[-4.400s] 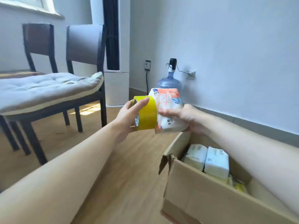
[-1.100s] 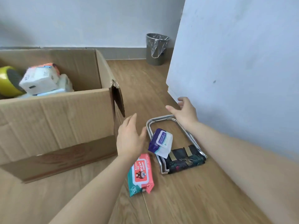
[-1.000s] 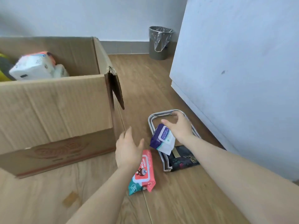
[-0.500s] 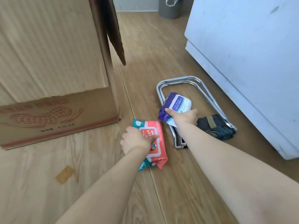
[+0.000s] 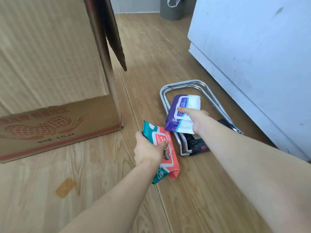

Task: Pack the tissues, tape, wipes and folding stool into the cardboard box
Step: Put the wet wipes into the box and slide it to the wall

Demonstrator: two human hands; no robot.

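My left hand grips a red and teal wipes pack, lifted slightly off the wooden floor. My right hand holds a purple and white wipes pack above the folding stool, which lies flat on the floor with its chrome frame and dark fabric seat showing. The cardboard box stands at the left, only its outer wall and a hanging flap visible. Its inside is hidden, so tissues and tape are out of sight.
A white cabinet side rises on the right, close to the stool. A grey bin stands at the far wall. A scrap of brown tape sticks to the floor on the left.
Both hands closed on the wipes packs and raised them from the floor and stool. The view dropped closer to the floor, so the box's inside went out of sight.
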